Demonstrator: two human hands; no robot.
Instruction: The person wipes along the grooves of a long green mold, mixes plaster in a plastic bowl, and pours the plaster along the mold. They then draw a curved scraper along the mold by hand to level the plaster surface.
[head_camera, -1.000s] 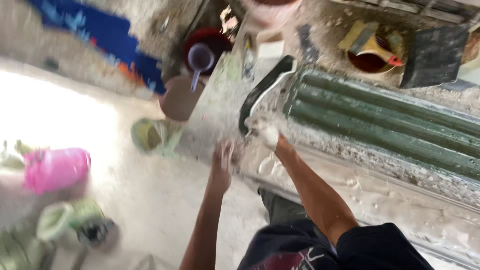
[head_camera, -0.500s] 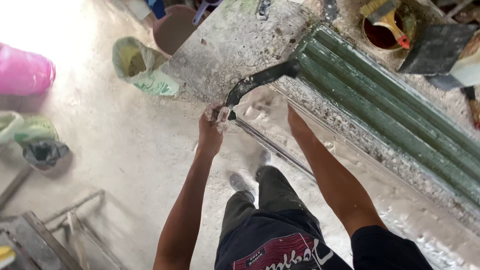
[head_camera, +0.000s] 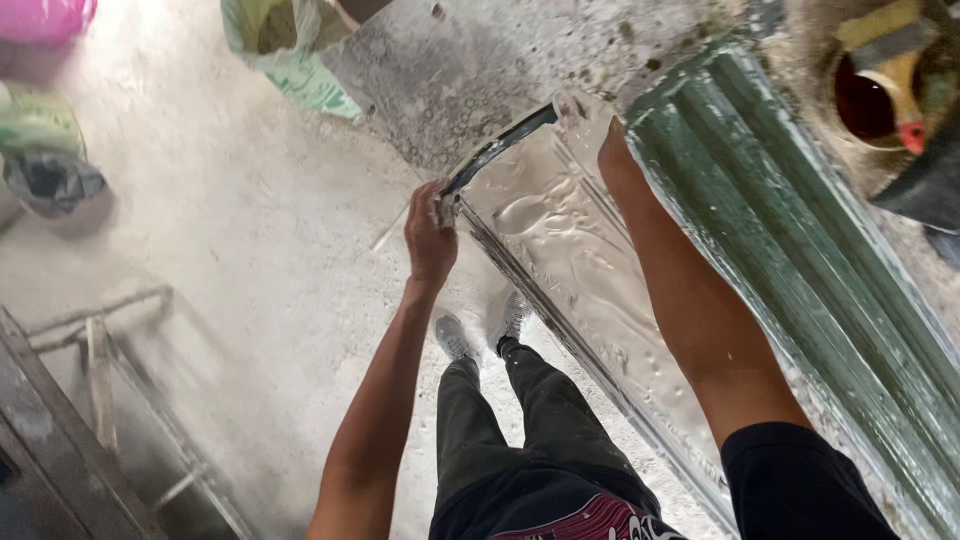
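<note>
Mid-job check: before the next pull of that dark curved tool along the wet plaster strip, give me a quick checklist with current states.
1. Left hand gripping the near end of the curved tool: ok.
2. Right hand at the tool's far end: ok; its grip itself, cannot tell.
3. Tool laid across the wet plaster: ok.
4. Plaster surface smooth: not ok, ripples show.
5. Feet beside the strip, not on it: ok.
6. Green ribbed mould untouched alongside: ok.
</note>
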